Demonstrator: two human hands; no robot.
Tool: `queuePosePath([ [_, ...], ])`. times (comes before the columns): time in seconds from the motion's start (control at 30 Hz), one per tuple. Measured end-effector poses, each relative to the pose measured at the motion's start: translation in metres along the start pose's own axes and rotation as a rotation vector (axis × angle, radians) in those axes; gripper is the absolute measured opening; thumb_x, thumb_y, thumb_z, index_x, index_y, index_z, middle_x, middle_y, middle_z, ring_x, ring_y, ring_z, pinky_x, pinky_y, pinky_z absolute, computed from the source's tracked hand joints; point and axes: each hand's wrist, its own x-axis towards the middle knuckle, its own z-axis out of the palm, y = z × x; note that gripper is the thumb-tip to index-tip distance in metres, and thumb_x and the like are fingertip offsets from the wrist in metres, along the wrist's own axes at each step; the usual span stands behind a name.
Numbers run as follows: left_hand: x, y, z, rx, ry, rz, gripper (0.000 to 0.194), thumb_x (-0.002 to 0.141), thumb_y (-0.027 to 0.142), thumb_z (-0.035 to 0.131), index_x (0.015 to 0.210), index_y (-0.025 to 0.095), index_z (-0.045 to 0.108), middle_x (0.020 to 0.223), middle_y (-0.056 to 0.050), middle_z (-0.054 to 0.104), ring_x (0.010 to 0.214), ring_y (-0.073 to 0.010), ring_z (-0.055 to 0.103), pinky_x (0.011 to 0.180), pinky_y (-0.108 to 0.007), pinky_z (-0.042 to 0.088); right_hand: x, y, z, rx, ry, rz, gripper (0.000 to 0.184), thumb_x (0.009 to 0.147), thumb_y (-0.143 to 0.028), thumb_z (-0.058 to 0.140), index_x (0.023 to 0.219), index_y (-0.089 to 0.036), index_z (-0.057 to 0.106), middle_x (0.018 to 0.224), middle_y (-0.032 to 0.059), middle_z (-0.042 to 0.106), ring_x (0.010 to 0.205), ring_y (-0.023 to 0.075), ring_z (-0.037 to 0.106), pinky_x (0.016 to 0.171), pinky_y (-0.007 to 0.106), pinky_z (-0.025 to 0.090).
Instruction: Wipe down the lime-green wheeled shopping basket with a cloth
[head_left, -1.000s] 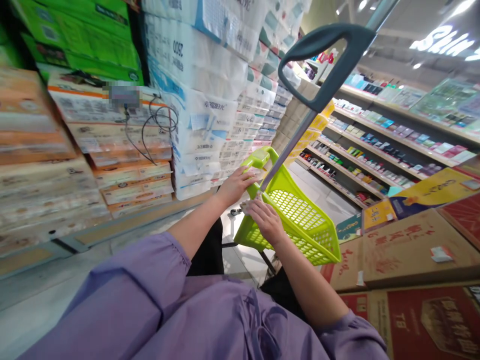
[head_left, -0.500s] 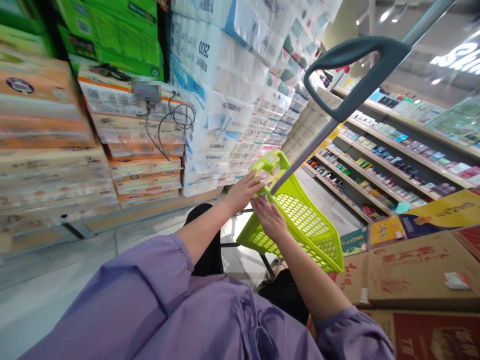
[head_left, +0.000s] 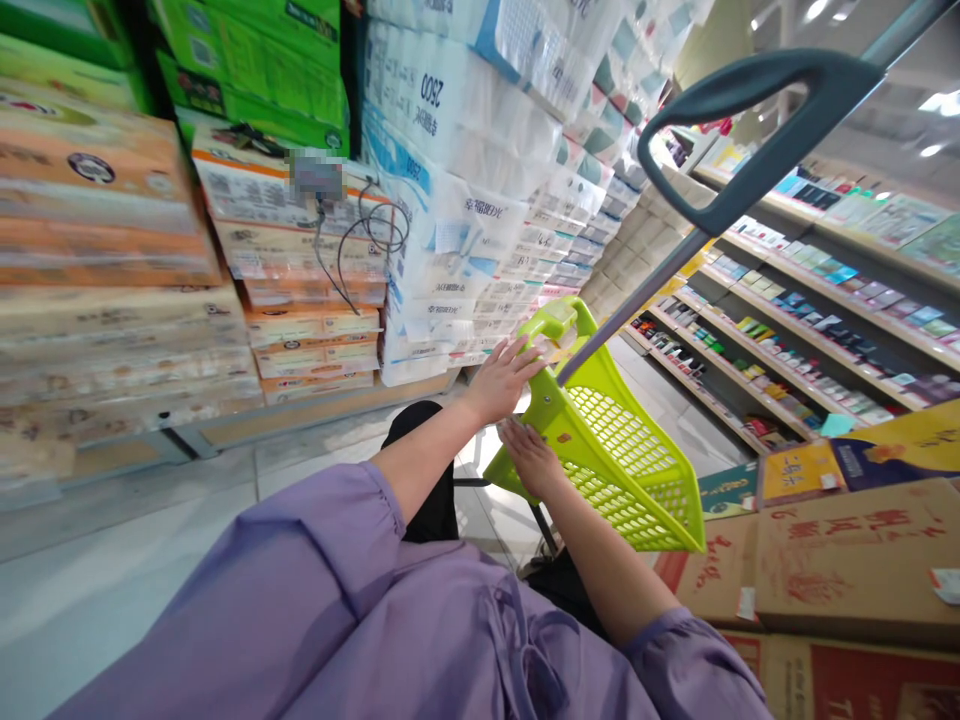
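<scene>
A lime-green shopping basket with perforated sides stands tilted in front of my knees. A grey pole rises from it to a dark grey loop handle at the upper right. My left hand rests on the basket's near upper edge, its fingers stretched out beside the foot of the pole. Lower down, my right hand lies against the basket's near side with the fingers extended. Neither hand is wrapped around anything. The inside of the basket shows only in part.
Stacked tissue packs stand ahead, with orange-and-white packs on the left. A coiled cable hangs there. Cardboard boxes are piled at right, and stocked shelves run behind. Pale floor tiles show below.
My right hand has slid down and left along the basket's side, away from the rim. My left hand stays on the upper edge. The whole view has shifted slightly.
</scene>
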Motion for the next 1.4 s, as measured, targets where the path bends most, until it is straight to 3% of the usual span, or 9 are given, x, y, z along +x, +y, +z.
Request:
queuePosePath([
  [0.07,0.001,0.000,0.000,-0.017,0.000,0.000,0.056,0.084,0.004,0.044,0.137,0.021,0.047,0.145,-0.006,0.047,0.144,-0.0253,0.023,0.117,-0.050,0.022,0.002,-0.002,0.005,0.038,-0.018,-0.026,0.062,0.082,-0.003,0.041,0.144,-0.008,0.038,0.140,0.0153,0.050,0.135,0.0230,0.040,0.113,0.040,0.028],
  [0.27,-0.001,-0.001,0.001,-0.031,-0.017,0.001,0.060,0.082,0.005,0.048,0.139,0.022,0.044,0.147,-0.006,0.045,0.145,-0.0244,0.019,0.118,-0.051,0.019,0.007,0.004,-0.001,-0.019,0.062,0.148,0.061,0.085,-0.001,0.036,0.145,-0.009,0.035,0.147,0.0146,0.041,0.141,0.0231,0.030,0.116,0.042,0.021],
  [0.43,-0.003,-0.002,0.003,-0.042,0.001,0.004,0.057,0.084,0.004,0.043,0.138,0.022,0.045,0.146,-0.005,0.045,0.145,-0.0244,0.018,0.118,-0.052,0.019,-0.004,-0.006,0.016,0.019,-0.001,-0.054,0.057,0.082,-0.001,0.037,0.138,-0.007,0.045,0.135,0.0145,0.056,0.133,0.0221,0.044,0.113,0.039,0.030],
  [0.5,-0.003,-0.003,0.002,-0.056,0.005,0.015,0.058,0.084,0.003,0.043,0.138,0.023,0.045,0.145,-0.004,0.047,0.145,-0.0241,0.020,0.117,-0.052,0.019,-0.001,0.000,0.011,0.022,0.001,-0.067,0.056,0.083,-0.002,0.038,0.139,-0.009,0.045,0.134,0.0134,0.057,0.133,0.0221,0.043,0.114,0.041,0.028],
  [0.67,-0.002,-0.002,0.000,-0.070,-0.003,0.003,0.058,0.082,0.006,0.048,0.138,0.021,0.045,0.146,-0.006,0.046,0.145,-0.0250,0.020,0.118,-0.051,0.019,0.015,0.020,-0.015,-0.059,0.102,0.102,0.054,0.088,-0.004,0.037,0.142,-0.008,0.040,0.143,0.0150,0.047,0.140,0.0228,0.031,0.118,0.043,0.017],
  [0.9,-0.006,0.000,-0.003,-0.056,0.006,0.020,0.061,0.081,0.002,0.045,0.139,0.022,0.045,0.146,-0.005,0.045,0.145,-0.0253,0.020,0.117,-0.051,0.021,0.000,-0.011,0.024,0.011,-0.102,-0.100,0.039,0.082,-0.005,0.047,0.118,-0.009,0.063,0.120,0.0132,0.066,0.125,0.0233,0.052,0.114,0.041,0.030],
  [1.13,-0.008,0.000,0.003,-0.055,0.026,-0.002,0.064,0.080,0.001,0.044,0.140,0.023,0.042,0.148,-0.006,0.043,0.145,-0.0248,0.018,0.116,-0.051,0.022,0.010,0.010,-0.001,0.011,0.015,0.082,0.052,0.088,-0.004,0.041,0.138,-0.013,0.046,0.140,0.0132,0.051,0.138,0.0229,0.036,0.115,0.047,0.025],
  [1.3,-0.009,-0.001,0.003,-0.038,0.025,0.024,0.062,0.081,0.001,0.043,0.139,0.021,0.043,0.147,-0.006,0.044,0.145,-0.0248,0.018,0.117,-0.051,0.021,-0.005,-0.002,0.002,0.038,0.002,-0.084,0.052,0.086,-0.002,0.042,0.137,-0.011,0.047,0.133,0.0125,0.058,0.133,0.0217,0.043,0.116,0.043,0.027],
  [1.4,-0.009,-0.002,0.004,-0.032,0.016,0.029,0.061,0.081,0.002,0.045,0.139,0.020,0.043,0.147,-0.007,0.044,0.146,-0.0254,0.017,0.117,-0.052,0.021,-0.002,0.005,-0.007,-0.004,0.069,-0.028,0.054,0.087,-0.001,0.039,0.140,-0.012,0.044,0.137,0.0109,0.054,0.135,0.0209,0.041,0.117,0.044,0.024],
])
